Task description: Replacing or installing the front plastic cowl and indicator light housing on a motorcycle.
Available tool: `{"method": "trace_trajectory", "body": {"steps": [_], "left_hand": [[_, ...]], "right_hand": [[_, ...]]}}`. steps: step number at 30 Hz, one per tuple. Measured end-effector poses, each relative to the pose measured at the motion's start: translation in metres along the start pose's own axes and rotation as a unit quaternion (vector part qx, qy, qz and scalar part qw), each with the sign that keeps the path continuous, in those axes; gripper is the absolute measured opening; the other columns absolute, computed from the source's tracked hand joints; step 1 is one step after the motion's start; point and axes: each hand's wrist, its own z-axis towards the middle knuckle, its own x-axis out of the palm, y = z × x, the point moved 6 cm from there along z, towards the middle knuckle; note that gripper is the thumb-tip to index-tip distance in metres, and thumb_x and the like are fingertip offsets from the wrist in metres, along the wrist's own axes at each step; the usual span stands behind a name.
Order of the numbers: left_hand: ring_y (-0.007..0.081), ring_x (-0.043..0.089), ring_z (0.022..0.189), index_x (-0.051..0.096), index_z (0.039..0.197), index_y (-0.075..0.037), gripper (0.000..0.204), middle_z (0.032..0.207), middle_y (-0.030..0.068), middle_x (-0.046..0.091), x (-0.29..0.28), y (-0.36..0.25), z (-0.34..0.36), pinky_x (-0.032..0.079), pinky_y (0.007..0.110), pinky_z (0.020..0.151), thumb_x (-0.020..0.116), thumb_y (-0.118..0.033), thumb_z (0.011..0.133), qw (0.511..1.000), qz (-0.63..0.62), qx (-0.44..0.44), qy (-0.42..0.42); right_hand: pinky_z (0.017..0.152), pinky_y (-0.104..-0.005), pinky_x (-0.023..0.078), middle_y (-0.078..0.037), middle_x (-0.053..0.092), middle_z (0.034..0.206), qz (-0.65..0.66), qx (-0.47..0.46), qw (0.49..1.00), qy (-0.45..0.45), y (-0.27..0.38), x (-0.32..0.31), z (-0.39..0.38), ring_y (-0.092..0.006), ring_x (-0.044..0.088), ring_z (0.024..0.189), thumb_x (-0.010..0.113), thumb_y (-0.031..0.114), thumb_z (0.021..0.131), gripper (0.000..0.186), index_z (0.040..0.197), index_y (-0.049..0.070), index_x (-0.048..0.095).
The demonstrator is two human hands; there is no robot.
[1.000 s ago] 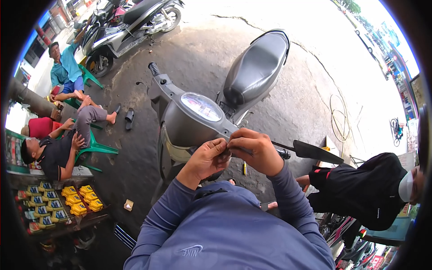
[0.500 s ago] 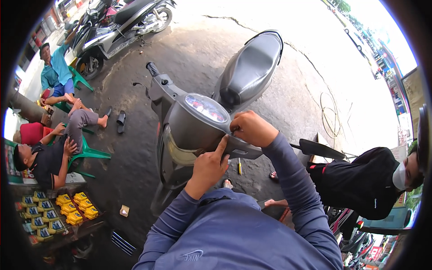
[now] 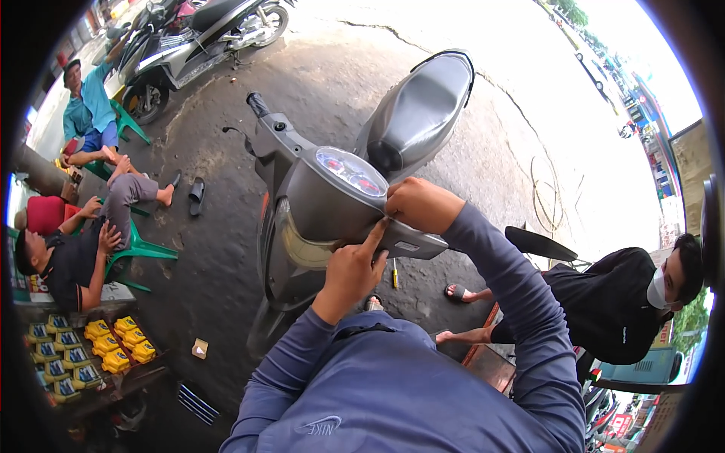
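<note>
A dark grey scooter faces me, its handlebar cover (image 3: 313, 196) holding a round-edged clear instrument panel (image 3: 351, 171). My left hand (image 3: 346, 281) stretches its index finger up to a seam on the cover's right side, the other fingers curled. Just above that fingertip, my right hand (image 3: 424, 205) is closed in a pinch at the cover's edge beside the panel. Whatever it grips is hidden by the fingers. The pale headlight (image 3: 298, 240) lies left of my left hand. A yellow-handled tool (image 3: 395, 278) is seen below the cover's right end.
The scooter's black seat (image 3: 423, 113) extends behind the handlebar. A masked person (image 3: 604, 302) stands close at right; two people sit on green chairs (image 3: 140, 253) at left. Yellow boxes (image 3: 113, 347) fill a low stand at lower left. Another scooter (image 3: 204, 45) is parked at far left.
My view has shifted slightly. The right hand stays at the cover's edge, turned a little lower and closer to the left fingertip. The person at right has moved farther from me and lower.
</note>
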Motion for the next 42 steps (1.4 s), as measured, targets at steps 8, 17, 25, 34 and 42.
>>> {"method": "trace_trajectory", "body": {"steps": [8,17,25,34,42], "left_hand": [[0.0316,0.063,0.054,0.047,0.141,-0.012,0.064,0.059,0.0122,0.061,0.003,0.004,-0.005,0.050,0.042,0.055,0.070,-0.016,0.081,0.999,-0.012,-0.006,-0.032],[0.0289,0.056,0.047,0.052,0.136,-0.011,0.057,0.053,0.0062,0.054,-0.002,0.001,-0.004,0.046,0.038,0.051,0.069,-0.012,0.082,0.997,-0.054,-0.004,-0.051],[0.0177,0.055,0.075,0.050,0.129,-0.003,0.042,0.084,0.0075,0.058,-0.004,0.017,-0.004,0.046,0.034,0.071,0.055,-0.017,0.090,0.840,-0.521,-0.149,0.015],[0.0345,0.045,0.131,0.034,0.139,0.002,0.052,0.139,0.0252,0.043,-0.037,-0.025,-0.010,0.036,0.043,0.112,0.040,-0.019,0.092,0.618,-0.771,-0.150,-0.033],[0.0243,0.052,0.122,0.043,0.134,0.005,0.041,0.133,0.0163,0.052,-0.050,-0.047,-0.010,0.042,0.033,0.102,0.045,-0.006,0.095,0.890,-0.440,-0.079,-0.093]], "right_hand": [[0.067,-0.0375,0.055,-0.017,0.069,0.075,0.132,0.078,0.988,-0.011,-0.012,-0.006,0.003,-0.0309,0.070,0.075,0.071,0.001,0.066,0.012,0.078,0.001,0.072],[0.065,-0.0311,0.055,-0.012,0.068,0.064,0.162,0.260,0.941,0.143,-0.040,0.003,0.023,-0.0206,0.070,0.064,0.081,0.004,0.062,0.015,0.071,-0.001,0.071],[0.072,-0.0414,0.055,-0.015,0.071,0.088,-0.090,0.244,0.965,-0.044,-0.003,-0.012,0.014,-0.0335,0.069,0.081,0.077,0.007,0.069,0.018,0.086,0.002,0.073],[0.064,-0.0373,0.052,-0.011,0.063,0.089,0.265,0.046,0.885,-0.379,0.077,0.010,-0.061,-0.0308,0.065,0.073,0.071,0.005,0.079,0.019,0.098,0.003,0.066],[0.068,-0.0302,0.052,-0.009,0.066,0.088,0.447,0.053,0.782,-0.430,0.054,0.026,-0.062,-0.0203,0.066,0.074,0.068,-0.004,0.081,0.014,0.095,-0.001,0.065]]}}
